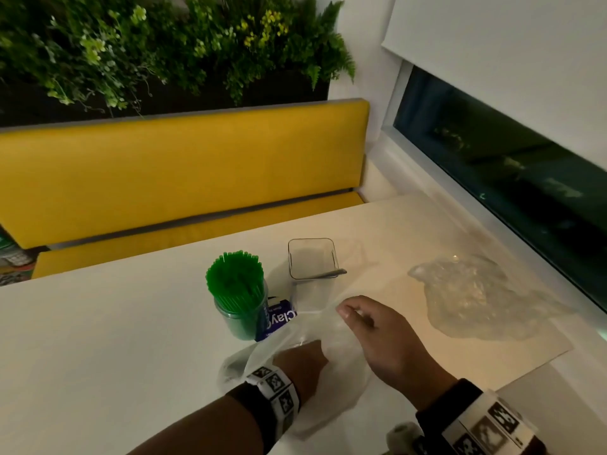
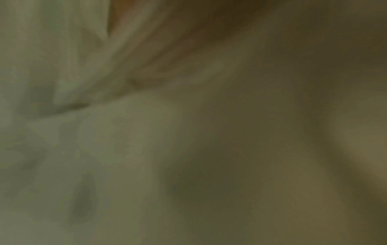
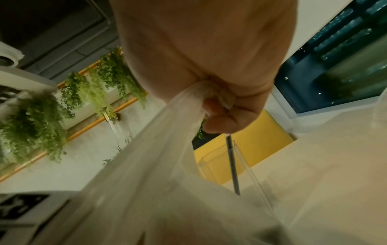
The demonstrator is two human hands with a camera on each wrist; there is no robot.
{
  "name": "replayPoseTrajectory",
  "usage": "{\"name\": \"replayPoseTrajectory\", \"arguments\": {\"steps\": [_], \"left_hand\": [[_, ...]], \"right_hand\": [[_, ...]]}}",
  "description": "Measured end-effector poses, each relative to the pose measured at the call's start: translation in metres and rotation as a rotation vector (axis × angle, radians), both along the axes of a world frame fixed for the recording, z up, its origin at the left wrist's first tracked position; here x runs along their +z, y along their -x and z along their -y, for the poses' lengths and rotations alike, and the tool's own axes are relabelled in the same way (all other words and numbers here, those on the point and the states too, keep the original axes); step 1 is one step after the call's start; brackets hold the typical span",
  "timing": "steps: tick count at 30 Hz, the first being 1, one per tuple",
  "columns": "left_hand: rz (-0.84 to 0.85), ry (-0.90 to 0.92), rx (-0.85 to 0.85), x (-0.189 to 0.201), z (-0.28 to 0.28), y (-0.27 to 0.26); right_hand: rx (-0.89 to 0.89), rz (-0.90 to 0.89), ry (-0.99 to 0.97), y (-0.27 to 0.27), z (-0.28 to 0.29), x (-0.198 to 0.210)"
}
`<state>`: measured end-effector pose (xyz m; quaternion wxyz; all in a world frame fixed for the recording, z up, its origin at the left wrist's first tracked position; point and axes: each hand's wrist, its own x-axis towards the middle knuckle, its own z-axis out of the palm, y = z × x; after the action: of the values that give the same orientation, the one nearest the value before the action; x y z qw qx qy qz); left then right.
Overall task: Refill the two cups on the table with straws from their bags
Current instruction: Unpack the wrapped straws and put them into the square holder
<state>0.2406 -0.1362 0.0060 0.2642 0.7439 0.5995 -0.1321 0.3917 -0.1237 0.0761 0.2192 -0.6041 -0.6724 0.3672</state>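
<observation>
Here we are at the white worktop (image 1: 98, 339), both hands on the near bag (image 1: 331, 372), a thin clear plastic one lying close to the near edge. We pinch its upper rim with our right hand (image 1: 377, 336); in the right wrist view the fingers (image 3: 220, 114) are curled tight on a gathered strip of the film, which runs taut down and away, and we judge that is to hold the mouth up and open. Our left hand (image 1: 300, 362) goes in under the film, wrist low, forearm coming in from the near edge; the plastic covers its fingers, and the left wrist view is only a blur of pale folds, so we cannot tell whether it grips anything in there. Just beyond the bag stands the square clear cup (image 1: 312, 259), almost bare, with one dark straw (image 1: 328, 274) leaning at its rim: that looks like the one waiting for a refill. To its left the round cup (image 1: 243, 315) is packed with upright green straws (image 1: 235, 277), so that half seems done. A small blue pack (image 1: 279, 318) sits between the round cup and the bag. Well apart toward the right edge lies a second crumpled clear bag (image 1: 473, 297), flat and apparently spent.
</observation>
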Motion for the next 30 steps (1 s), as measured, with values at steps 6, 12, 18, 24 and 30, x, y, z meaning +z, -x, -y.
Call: {"name": "replayPoseTrajectory", "arguments": {"steps": [6, 12, 18, 24, 30], "left_hand": [[0.274, 0.067, -0.039, 0.03, 0.003, 0.019], [0.502, 0.014, 0.002, 0.054, 0.009, 0.031], [0.292, -0.08, 0.063, 0.039, -0.002, 0.041], [0.478, -0.051, -0.039, 0.037, -0.006, 0.049], [0.678, -0.009, -0.001, 0.079, 0.002, 0.049]], "right_hand": [[0.036, 0.138, -0.055, -0.005, -0.009, -0.004], [0.065, 0.25, -0.032, -0.01, -0.016, -0.029], [0.226, -0.239, 0.4, 0.006, -0.019, -0.025], [0.234, -0.368, 0.375, -0.004, -0.031, -0.026], [-0.065, -0.311, 0.151, 0.002, -0.028, -0.05]]}}
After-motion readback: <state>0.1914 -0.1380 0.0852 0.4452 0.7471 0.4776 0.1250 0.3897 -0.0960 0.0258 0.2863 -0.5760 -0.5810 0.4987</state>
